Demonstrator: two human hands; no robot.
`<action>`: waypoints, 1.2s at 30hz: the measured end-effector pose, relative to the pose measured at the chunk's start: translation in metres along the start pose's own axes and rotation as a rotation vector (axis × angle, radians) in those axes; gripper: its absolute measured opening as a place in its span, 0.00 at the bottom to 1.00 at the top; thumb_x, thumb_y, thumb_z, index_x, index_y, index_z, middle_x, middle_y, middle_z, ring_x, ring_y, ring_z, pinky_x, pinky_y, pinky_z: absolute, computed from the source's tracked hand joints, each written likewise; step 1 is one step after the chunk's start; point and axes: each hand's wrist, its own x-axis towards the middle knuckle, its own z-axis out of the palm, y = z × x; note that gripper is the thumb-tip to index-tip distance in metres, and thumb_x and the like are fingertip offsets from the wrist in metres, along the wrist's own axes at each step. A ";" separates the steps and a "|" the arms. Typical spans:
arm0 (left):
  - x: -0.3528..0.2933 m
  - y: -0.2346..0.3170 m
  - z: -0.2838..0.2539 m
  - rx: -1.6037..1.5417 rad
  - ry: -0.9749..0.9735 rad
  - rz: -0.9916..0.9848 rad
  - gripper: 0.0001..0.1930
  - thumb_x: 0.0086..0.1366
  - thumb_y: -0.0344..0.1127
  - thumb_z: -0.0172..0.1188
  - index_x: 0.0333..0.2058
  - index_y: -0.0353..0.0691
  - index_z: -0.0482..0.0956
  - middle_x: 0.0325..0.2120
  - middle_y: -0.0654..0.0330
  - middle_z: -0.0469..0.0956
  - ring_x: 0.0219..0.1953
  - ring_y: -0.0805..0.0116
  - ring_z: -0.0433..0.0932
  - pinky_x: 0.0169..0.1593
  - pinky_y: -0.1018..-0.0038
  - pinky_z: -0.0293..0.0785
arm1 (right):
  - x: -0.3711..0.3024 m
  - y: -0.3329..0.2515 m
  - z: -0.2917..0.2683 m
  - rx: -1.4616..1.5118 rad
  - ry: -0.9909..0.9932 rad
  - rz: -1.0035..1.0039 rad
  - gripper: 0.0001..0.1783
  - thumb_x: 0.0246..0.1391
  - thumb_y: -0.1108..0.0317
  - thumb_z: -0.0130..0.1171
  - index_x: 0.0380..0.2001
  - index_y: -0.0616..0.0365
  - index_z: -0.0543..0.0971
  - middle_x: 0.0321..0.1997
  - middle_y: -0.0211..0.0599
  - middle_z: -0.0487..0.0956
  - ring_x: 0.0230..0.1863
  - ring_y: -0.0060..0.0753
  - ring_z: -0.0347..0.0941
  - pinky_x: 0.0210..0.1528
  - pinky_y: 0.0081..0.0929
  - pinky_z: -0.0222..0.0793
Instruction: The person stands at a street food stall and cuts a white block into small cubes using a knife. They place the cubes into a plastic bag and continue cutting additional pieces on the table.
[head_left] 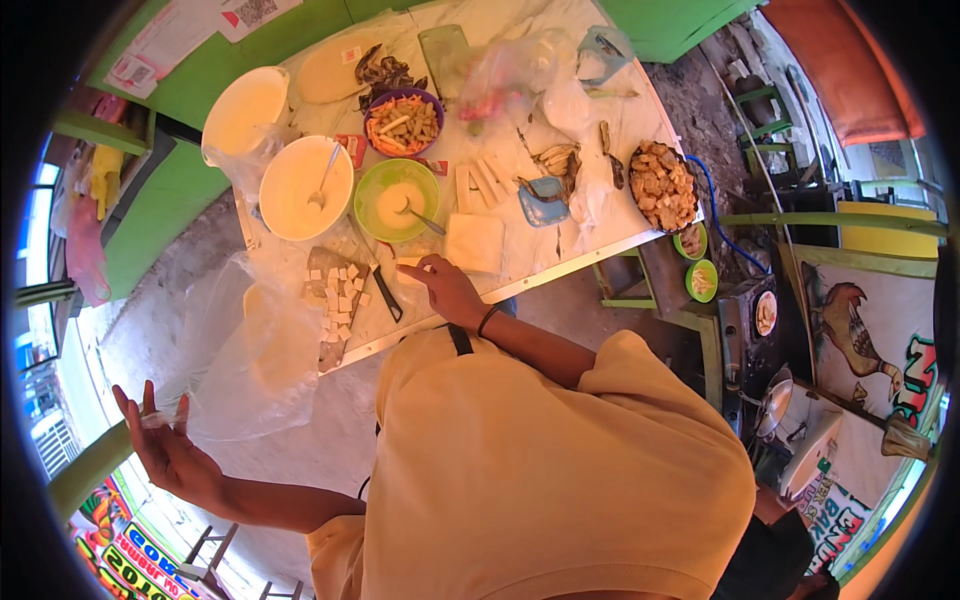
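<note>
On the table, near left: cubes on a chopping board, knife just right, plastic bag left. Behind these, a bowl of batter with a spoon in it, a basin to its left, a bowl of strips beyond. Right of the batter, a slab near, sticks farther back. At the right end, fried pieces.

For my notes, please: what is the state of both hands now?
Left hand: open, fingers spread, at the edge of a clear bag; grip unclear.
Right hand: partly curled beside the knife; cannot tell if holding anything.
</note>
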 end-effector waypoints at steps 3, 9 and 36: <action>0.001 0.011 0.012 0.207 0.185 -0.008 0.21 0.66 0.22 0.46 0.58 0.35 0.65 0.60 0.46 0.63 0.56 0.49 0.70 0.43 0.68 0.79 | -0.001 0.012 0.007 -0.035 0.044 -0.101 0.21 0.50 0.73 0.54 0.50 0.49 0.75 0.37 0.36 0.73 0.38 0.41 0.71 0.40 0.35 0.68; 0.014 -0.001 0.009 0.175 0.161 0.052 0.23 0.66 0.26 0.51 0.60 0.33 0.62 0.59 0.47 0.66 0.56 0.50 0.71 0.47 0.63 0.76 | 0.014 0.003 -0.004 0.020 -0.008 -0.028 0.23 0.55 0.70 0.51 0.56 0.49 0.71 0.32 0.39 0.72 0.38 0.41 0.71 0.38 0.37 0.66; 0.031 -0.091 0.105 0.542 -0.360 -0.272 0.10 0.59 0.35 0.63 0.38 0.38 0.81 0.33 0.52 0.82 0.37 0.61 0.83 0.41 0.70 0.75 | 0.025 -0.006 0.017 0.134 -0.122 0.041 0.16 0.55 0.69 0.55 0.47 0.59 0.76 0.28 0.41 0.78 0.27 0.34 0.74 0.33 0.29 0.70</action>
